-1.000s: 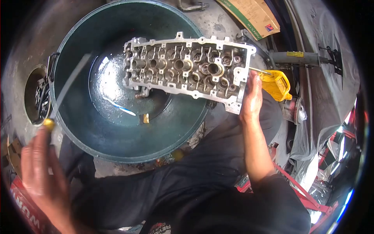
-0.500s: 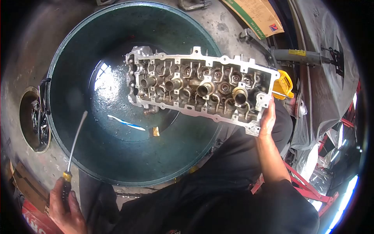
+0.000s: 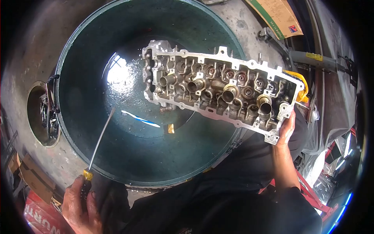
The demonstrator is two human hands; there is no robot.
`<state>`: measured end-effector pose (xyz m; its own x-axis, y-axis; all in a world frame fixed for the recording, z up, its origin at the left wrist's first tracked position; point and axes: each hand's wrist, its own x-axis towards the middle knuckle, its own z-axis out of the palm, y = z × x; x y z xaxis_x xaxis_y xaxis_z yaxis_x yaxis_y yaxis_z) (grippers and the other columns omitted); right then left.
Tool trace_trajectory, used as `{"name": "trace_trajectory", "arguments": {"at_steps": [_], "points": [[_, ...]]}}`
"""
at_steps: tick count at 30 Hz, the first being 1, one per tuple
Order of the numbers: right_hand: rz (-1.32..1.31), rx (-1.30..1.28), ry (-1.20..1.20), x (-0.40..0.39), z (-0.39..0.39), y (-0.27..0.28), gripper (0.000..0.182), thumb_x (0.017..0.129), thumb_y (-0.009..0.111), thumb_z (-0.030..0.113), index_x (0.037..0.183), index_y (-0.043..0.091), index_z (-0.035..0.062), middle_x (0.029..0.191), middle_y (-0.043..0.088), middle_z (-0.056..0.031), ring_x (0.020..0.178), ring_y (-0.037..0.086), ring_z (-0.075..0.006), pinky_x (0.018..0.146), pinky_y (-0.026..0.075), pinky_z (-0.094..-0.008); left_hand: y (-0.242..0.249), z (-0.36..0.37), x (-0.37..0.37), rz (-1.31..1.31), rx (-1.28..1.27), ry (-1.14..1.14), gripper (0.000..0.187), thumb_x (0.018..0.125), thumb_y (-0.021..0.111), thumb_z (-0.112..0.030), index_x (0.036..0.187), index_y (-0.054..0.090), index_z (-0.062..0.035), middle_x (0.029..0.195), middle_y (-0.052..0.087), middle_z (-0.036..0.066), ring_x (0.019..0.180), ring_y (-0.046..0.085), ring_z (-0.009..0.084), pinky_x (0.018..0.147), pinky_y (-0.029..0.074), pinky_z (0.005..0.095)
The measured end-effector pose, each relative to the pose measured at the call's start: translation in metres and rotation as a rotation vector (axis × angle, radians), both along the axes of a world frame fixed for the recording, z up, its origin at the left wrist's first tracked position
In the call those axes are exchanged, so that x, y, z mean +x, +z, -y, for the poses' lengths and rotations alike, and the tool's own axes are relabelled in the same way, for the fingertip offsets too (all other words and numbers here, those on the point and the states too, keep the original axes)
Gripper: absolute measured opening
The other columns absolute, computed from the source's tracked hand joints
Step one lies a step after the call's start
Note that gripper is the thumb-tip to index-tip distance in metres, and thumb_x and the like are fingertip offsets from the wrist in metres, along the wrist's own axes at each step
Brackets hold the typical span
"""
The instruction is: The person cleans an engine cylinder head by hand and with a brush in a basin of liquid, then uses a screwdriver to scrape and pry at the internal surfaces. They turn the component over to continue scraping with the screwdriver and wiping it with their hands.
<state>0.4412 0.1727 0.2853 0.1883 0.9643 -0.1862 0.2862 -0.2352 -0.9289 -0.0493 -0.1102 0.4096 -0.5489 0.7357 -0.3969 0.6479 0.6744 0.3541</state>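
A metal engine cylinder head [image 3: 218, 84] is held over a large dark green tub [image 3: 187, 163], its open side with several round tubes facing me. My right hand [image 3: 286, 130] grips its right end; some of the fingers are hidden behind the metal. At the lower left my left hand [image 3: 82, 204] is wrapped round the handle of a long screwdriver [image 3: 100, 138]. The screwdriver's shaft points up over the tub, and its tip is apart from the cylinder head. A blue and white strip [image 3: 141, 119] and a small tan piece [image 3: 171, 128] lie in the tub.
Left of the tub stands a round container [image 3: 37, 128] with metal parts. Cardboard [image 3: 35, 179] lies at the lower left, and a cardboard box [image 3: 274, 17] at the top right. A yellow object [image 3: 302, 87] is behind the cylinder head. Red metal bars [image 3: 311, 195] are at the lower right.
The whole view has shifted, with the tub, cylinder head and both hands now further right in it. The screwdriver tip is further over the tub. Both grips look the same.
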Motion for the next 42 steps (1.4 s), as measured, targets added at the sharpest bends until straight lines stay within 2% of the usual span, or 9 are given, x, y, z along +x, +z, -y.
{"name": "trace_trajectory", "arguments": {"at_steps": [11, 16, 17, 20, 21, 27, 32, 36, 42], "points": [[0.173, 0.080, 0.087, 0.021, 0.001, 0.004, 0.049, 0.112, 0.037, 0.033, 0.146, 0.050, -0.0007, 0.137, 0.059, -0.0106, 0.125, 0.055, -0.0199, 0.111, 0.039, -0.0360, -0.010, 0.026, -0.022, 0.163, 0.045, -0.212, 0.048, 0.082, 0.065, 0.006, 0.130, 0.065, 0.0029, 0.107, 0.068, 0.024, 0.092, 0.070, 0.0364, 0.083, 0.057, 0.0414], [0.336, 0.131, 0.167, 0.036, 0.001, 0.006, 0.045, 0.112, 0.037, 0.029, 0.142, 0.054, -0.0002, 0.133, 0.061, -0.0099, 0.121, 0.057, -0.0195, 0.108, 0.042, -0.0348, -0.002, 0.000, -0.006, -0.051, 0.010, -0.220, 0.034, 0.091, 0.068, -0.010, 0.124, 0.073, -0.0049, 0.108, 0.074, 0.016, 0.095, 0.073, 0.0290, 0.080, 0.060, 0.0384], [0.100, 0.074, 0.033, 0.034, -0.001, 0.006, 0.044, 0.112, 0.038, 0.028, 0.141, 0.054, 0.0002, 0.133, 0.060, -0.0099, 0.120, 0.058, -0.0192, 0.106, 0.043, -0.0345, -0.003, 0.000, -0.007, -0.027, 0.018, -0.195, 0.034, 0.091, 0.068, -0.010, 0.124, 0.073, -0.0052, 0.108, 0.074, 0.016, 0.095, 0.073, 0.0289, 0.079, 0.060, 0.0382], [0.427, 0.135, 0.181, 0.058, -0.003, 0.007, 0.044, 0.112, 0.038, 0.030, 0.140, 0.055, 0.0004, 0.132, 0.061, -0.0098, 0.119, 0.058, -0.0194, 0.104, 0.044, -0.0343, -0.006, 0.004, -0.008, 0.036, 0.030, -0.154, 0.035, 0.090, 0.069, -0.011, 0.125, 0.073, -0.0058, 0.106, 0.073, 0.016, 0.094, 0.073, 0.0287, 0.077, 0.060, 0.0375], [0.194, 0.106, 0.065, 0.043, -0.002, 0.009, 0.040, 0.111, 0.041, 0.024, 0.137, 0.057, -0.0007, 0.128, 0.063, -0.0104, 0.115, 0.060, -0.0205, 0.101, 0.046, -0.0341, -0.007, 0.005, -0.009, 0.049, 0.033, -0.145, 0.036, 0.090, 0.069, -0.011, 0.125, 0.073, -0.0060, 0.106, 0.073, 0.016, 0.094, 0.073, 0.0286, 0.076, 0.060, 0.0373], [0.533, 0.262, 0.216, 0.060, -0.006, 0.006, 0.032, 0.102, 0.046, 0.001, 0.131, 0.060, -0.0028, 0.119, 0.067, -0.0122, 0.107, 0.064, -0.0224, 0.095, 0.050, -0.0341, -0.006, 0.006, -0.007, 0.072, 0.016, -0.097, 0.036, 0.090, 0.068, -0.009, 0.126, 0.073, -0.0072, 0.104, 0.073, 0.015, 0.092, 0.073, 0.0281, 0.071, 0.059, 0.0370], [0.439, 0.216, 0.160, 0.054, -0.006, 0.004, 0.034, 0.105, 0.042, 0.007, 0.133, 0.059, -0.0019, 0.122, 0.066, -0.0115, 0.110, 0.064, -0.0218, 0.097, 0.049, -0.0339, -0.016, 0.034, -0.022, 0.137, 0.045, -0.283, 0.051, 0.076, 0.068, 0.004, 0.127, 0.066, 0.0028, 0.099, 0.065, 0.026, 0.084, 0.067, 0.0383, 0.076, 0.057, 0.0440], [0.246, 0.090, 0.095, 0.039, -0.009, 0.000, 0.045, 0.111, 0.035, 0.029, 0.139, 0.056, -0.0005, 0.128, 0.063, -0.0108, 0.117, 0.060, -0.0204, 0.104, 0.046, -0.0351, -0.003, 0.017, -0.010, 0.087, 0.029, -0.220, 0.044, 0.082, 0.068, 0.002, 0.125, 0.069, -0.0009, 0.105, 0.069, 0.022, 0.090, 0.070, 0.0356, 0.076, 0.058, 0.0425], [-0.055, -0.002, -0.029, -0.023, -0.007, 0.002, 0.050, 0.112, 0.040, 0.033, 0.146, 0.051, -0.0018, 0.139, 0.060, -0.0106, 0.128, 0.055, -0.0210, 0.112, 0.040, -0.0341, 0.010, 0.007, 0.008, 0.058, 0.058, -0.206, 0.040, 0.088, 0.070, -0.003, 0.128, 0.070, -0.0067, 0.120, 0.072, 0.018, 0.100, 0.073, 0.0335, 0.085, 0.059, 0.0392]]}}
